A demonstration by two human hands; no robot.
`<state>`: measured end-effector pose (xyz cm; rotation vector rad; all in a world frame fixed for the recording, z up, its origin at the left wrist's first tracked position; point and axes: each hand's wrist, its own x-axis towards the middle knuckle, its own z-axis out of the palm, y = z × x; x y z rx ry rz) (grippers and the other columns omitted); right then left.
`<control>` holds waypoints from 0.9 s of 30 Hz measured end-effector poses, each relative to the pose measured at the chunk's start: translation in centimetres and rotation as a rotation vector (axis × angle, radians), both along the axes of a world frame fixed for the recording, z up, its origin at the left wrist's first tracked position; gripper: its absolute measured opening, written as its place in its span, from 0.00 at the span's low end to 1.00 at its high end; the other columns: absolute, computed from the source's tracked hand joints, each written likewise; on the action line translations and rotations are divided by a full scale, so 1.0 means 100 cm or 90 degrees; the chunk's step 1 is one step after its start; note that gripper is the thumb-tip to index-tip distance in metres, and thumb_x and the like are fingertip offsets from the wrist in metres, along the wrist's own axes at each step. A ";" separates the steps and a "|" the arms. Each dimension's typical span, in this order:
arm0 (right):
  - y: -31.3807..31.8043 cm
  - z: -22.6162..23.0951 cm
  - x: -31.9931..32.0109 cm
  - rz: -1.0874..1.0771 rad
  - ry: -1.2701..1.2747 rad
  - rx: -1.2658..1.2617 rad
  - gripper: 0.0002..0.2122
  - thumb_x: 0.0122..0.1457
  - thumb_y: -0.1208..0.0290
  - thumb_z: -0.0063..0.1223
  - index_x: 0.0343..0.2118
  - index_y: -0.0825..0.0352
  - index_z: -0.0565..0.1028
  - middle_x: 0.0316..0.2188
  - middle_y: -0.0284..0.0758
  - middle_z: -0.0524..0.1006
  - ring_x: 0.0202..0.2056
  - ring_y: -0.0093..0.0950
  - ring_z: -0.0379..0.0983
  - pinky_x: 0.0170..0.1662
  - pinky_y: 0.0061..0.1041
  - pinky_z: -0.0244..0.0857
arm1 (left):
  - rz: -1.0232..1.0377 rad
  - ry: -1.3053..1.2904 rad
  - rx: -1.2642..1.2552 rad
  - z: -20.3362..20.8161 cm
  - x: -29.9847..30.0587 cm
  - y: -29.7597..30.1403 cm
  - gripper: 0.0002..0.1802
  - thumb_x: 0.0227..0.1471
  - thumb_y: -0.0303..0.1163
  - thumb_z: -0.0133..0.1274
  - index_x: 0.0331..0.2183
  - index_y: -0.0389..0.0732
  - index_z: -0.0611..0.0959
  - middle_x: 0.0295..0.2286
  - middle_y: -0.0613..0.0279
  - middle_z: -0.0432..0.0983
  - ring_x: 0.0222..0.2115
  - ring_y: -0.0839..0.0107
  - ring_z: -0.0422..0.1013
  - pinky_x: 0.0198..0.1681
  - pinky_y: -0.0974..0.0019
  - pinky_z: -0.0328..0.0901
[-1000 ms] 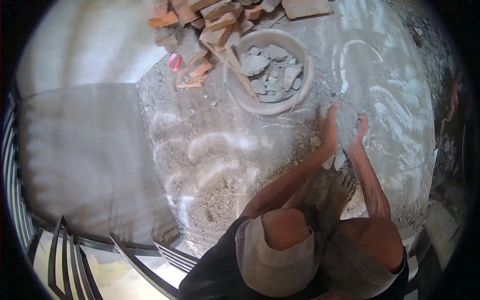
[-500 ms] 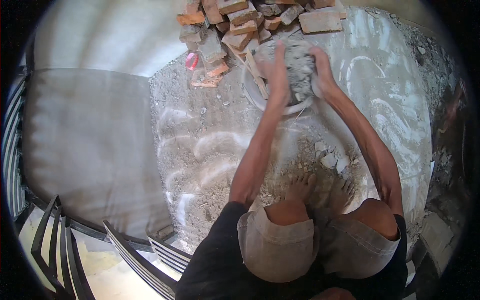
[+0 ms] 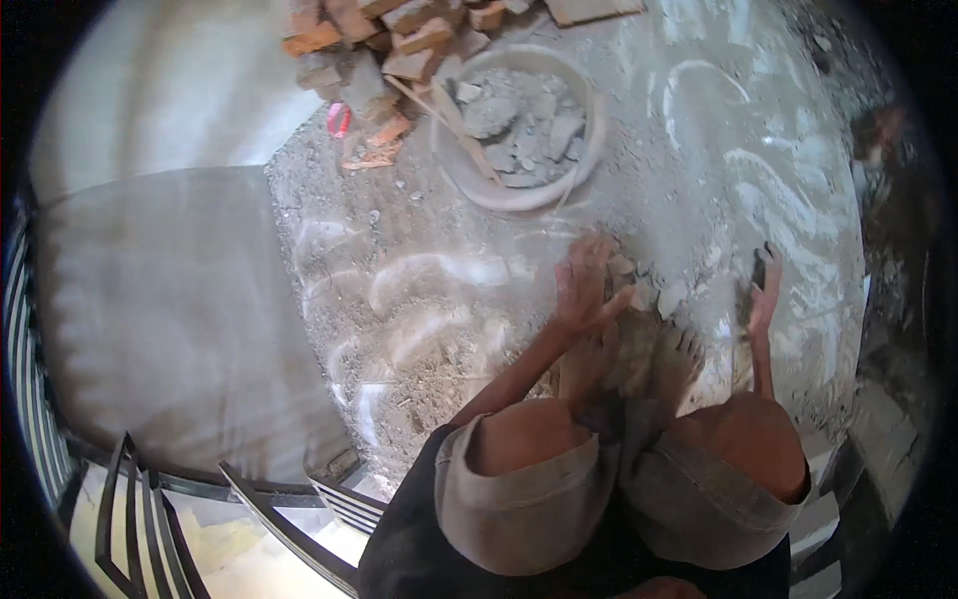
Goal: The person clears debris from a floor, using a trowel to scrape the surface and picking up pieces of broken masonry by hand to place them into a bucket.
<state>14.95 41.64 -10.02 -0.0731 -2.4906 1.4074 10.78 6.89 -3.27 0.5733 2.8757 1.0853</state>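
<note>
A pale round basin [image 3: 519, 200] filled with grey rubble [image 3: 529, 115] sits on the dusty floor ahead of me. A thin wooden strip [image 3: 461, 130] leans over its left side. My left hand [image 3: 584, 285] is open with spread fingers, low over the floor beside a small heap of broken chunks [image 3: 649, 295] in front of my feet. Further right, my right hand [image 3: 765, 295] is open too, fingers stretched out, apart from the heap. Neither hand holds anything that I can see.
Stacked bricks [image 3: 399, 40] stand beyond the basin, with a pink ring [image 3: 339, 120] near them. My bare feet [image 3: 679, 359] are close to the chunks. A dark metal railing [image 3: 130, 509] runs at the lower left; rough debris [image 3: 888, 220] lies along the right edge.
Both hands have let go of the rubble over the basin and drawn back toward my feet, spreading apart. The rubble now rests in the basin. The view has shifted slightly.
</note>
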 end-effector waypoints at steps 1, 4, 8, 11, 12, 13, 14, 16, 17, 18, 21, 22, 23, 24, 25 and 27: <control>-0.019 0.006 0.007 -0.035 -0.050 0.035 0.24 0.50 0.63 0.46 0.51 0.67 0.65 0.59 0.43 0.58 0.62 0.41 0.48 0.63 0.38 0.39 | 0.048 -0.002 -0.013 -0.006 0.003 -0.001 0.36 0.48 0.50 0.50 0.54 0.39 0.63 0.51 0.46 0.57 0.52 0.47 0.52 0.55 0.47 0.43; -0.039 -0.001 0.011 -0.016 -0.181 0.074 0.25 0.50 0.62 0.47 0.52 0.64 0.65 0.59 0.45 0.57 0.62 0.42 0.48 0.63 0.39 0.38 | 0.177 -0.095 -0.069 -0.028 -0.017 0.010 0.35 0.51 0.51 0.44 0.54 0.39 0.62 0.51 0.45 0.56 0.52 0.46 0.51 0.55 0.46 0.42; -0.101 -0.007 -0.011 -0.096 -0.137 0.041 0.26 0.48 0.61 0.47 0.53 0.63 0.65 0.59 0.47 0.57 0.62 0.45 0.46 0.63 0.40 0.37 | 0.121 -0.128 -0.038 -0.026 -0.012 0.037 0.35 0.55 0.54 0.36 0.55 0.39 0.63 0.52 0.45 0.55 0.52 0.46 0.51 0.54 0.46 0.42; -0.123 -0.017 -0.017 -0.100 -0.076 0.030 0.26 0.48 0.62 0.46 0.52 0.63 0.66 0.59 0.46 0.57 0.62 0.45 0.47 0.63 0.41 0.37 | 0.212 -0.168 0.039 -0.026 0.001 0.065 0.35 0.55 0.56 0.32 0.54 0.38 0.64 0.52 0.46 0.55 0.51 0.47 0.52 0.54 0.45 0.43; -0.132 -0.016 -0.020 -0.118 -0.049 -0.004 0.25 0.48 0.62 0.45 0.52 0.64 0.66 0.59 0.46 0.57 0.61 0.46 0.47 0.63 0.41 0.37 | 0.227 -0.161 0.036 -0.026 0.002 0.070 0.35 0.55 0.56 0.33 0.54 0.38 0.65 0.52 0.45 0.55 0.51 0.47 0.52 0.54 0.46 0.44; -0.134 -0.013 -0.022 -0.086 -0.041 -0.052 0.24 0.48 0.63 0.43 0.49 0.66 0.69 0.58 0.47 0.59 0.60 0.45 0.49 0.62 0.39 0.40 | 0.243 -0.155 0.034 -0.025 0.002 0.073 0.35 0.55 0.56 0.35 0.53 0.38 0.66 0.51 0.45 0.56 0.51 0.48 0.53 0.54 0.47 0.45; -0.141 -0.011 -0.022 -0.081 -0.041 -0.053 0.24 0.48 0.63 0.43 0.49 0.66 0.69 0.58 0.47 0.59 0.60 0.45 0.49 0.62 0.39 0.40 | 0.248 -0.155 0.033 -0.025 0.000 0.076 0.35 0.55 0.56 0.35 0.53 0.38 0.66 0.51 0.45 0.56 0.51 0.48 0.53 0.54 0.47 0.45; -0.157 -0.009 -0.023 -0.083 -0.030 -0.247 0.22 0.49 0.64 0.41 0.46 0.71 0.71 0.53 0.46 0.65 0.58 0.41 0.54 0.60 0.35 0.44 | 0.268 -0.177 0.167 -0.027 -0.005 0.073 0.30 0.53 0.44 0.44 0.54 0.36 0.65 0.51 0.42 0.56 0.49 0.49 0.54 0.53 0.54 0.48; -0.159 -0.009 -0.025 -0.078 -0.029 -0.249 0.22 0.49 0.64 0.41 0.46 0.71 0.71 0.53 0.46 0.65 0.58 0.41 0.54 0.60 0.35 0.44 | 0.272 -0.173 0.166 -0.028 -0.007 0.074 0.30 0.53 0.44 0.44 0.54 0.36 0.65 0.51 0.42 0.56 0.49 0.49 0.54 0.53 0.54 0.48; -0.160 -0.008 -0.028 -0.066 -0.032 -0.319 0.21 0.50 0.65 0.40 0.45 0.72 0.71 0.49 0.44 0.69 0.55 0.38 0.59 0.59 0.32 0.48 | 0.288 -0.254 0.312 -0.028 -0.008 0.074 0.31 0.53 0.44 0.45 0.53 0.35 0.64 0.51 0.43 0.56 0.50 0.51 0.55 0.55 0.56 0.48; -0.169 0.005 -0.032 -0.157 -0.129 -0.583 0.21 0.52 0.65 0.37 0.43 0.74 0.72 0.43 0.40 0.73 0.48 0.33 0.66 0.54 0.29 0.56 | 0.328 -0.325 0.514 -0.034 0.003 0.079 0.31 0.53 0.44 0.47 0.52 0.32 0.66 0.52 0.45 0.56 0.51 0.56 0.55 0.56 0.61 0.48; -0.170 0.011 -0.036 -0.268 -0.224 -0.766 0.21 0.54 0.64 0.36 0.43 0.74 0.72 0.40 0.38 0.75 0.44 0.30 0.69 0.51 0.28 0.60 | 0.338 -0.315 0.547 -0.035 0.003 0.084 0.31 0.53 0.44 0.48 0.51 0.31 0.67 0.52 0.46 0.57 0.52 0.57 0.55 0.56 0.62 0.48; -0.169 0.000 -0.037 -0.295 -0.195 -0.734 0.21 0.55 0.63 0.35 0.43 0.73 0.73 0.38 0.37 0.75 0.39 0.29 0.71 0.46 0.26 0.64 | 0.348 -0.306 0.580 -0.035 0.005 0.089 0.30 0.53 0.44 0.48 0.50 0.30 0.67 0.52 0.47 0.57 0.52 0.58 0.55 0.56 0.63 0.48; -0.165 -0.001 -0.039 -0.280 -0.190 -0.734 0.21 0.55 0.63 0.35 0.43 0.73 0.73 0.38 0.37 0.75 0.39 0.29 0.71 0.46 0.26 0.64 | 0.423 -0.422 0.692 -0.033 0.000 0.093 0.30 0.52 0.44 0.49 0.49 0.29 0.68 0.51 0.49 0.59 0.52 0.60 0.55 0.57 0.64 0.48; -0.163 -0.002 -0.037 -0.294 -0.205 -0.688 0.21 0.55 0.63 0.34 0.42 0.73 0.73 0.37 0.38 0.75 0.39 0.29 0.71 0.46 0.27 0.64 | 0.495 -0.539 0.805 -0.032 -0.003 0.093 0.30 0.52 0.44 0.49 0.48 0.29 0.69 0.51 0.51 0.60 0.53 0.61 0.54 0.57 0.65 0.48; -0.159 0.003 -0.036 -0.298 -0.214 -0.639 0.21 0.55 0.62 0.34 0.42 0.73 0.73 0.37 0.38 0.75 0.39 0.30 0.71 0.45 0.27 0.64 | 0.432 -0.502 0.746 -0.023 -0.005 0.091 0.29 0.52 0.44 0.50 0.47 0.30 0.70 0.49 0.53 0.61 0.51 0.63 0.56 0.56 0.66 0.49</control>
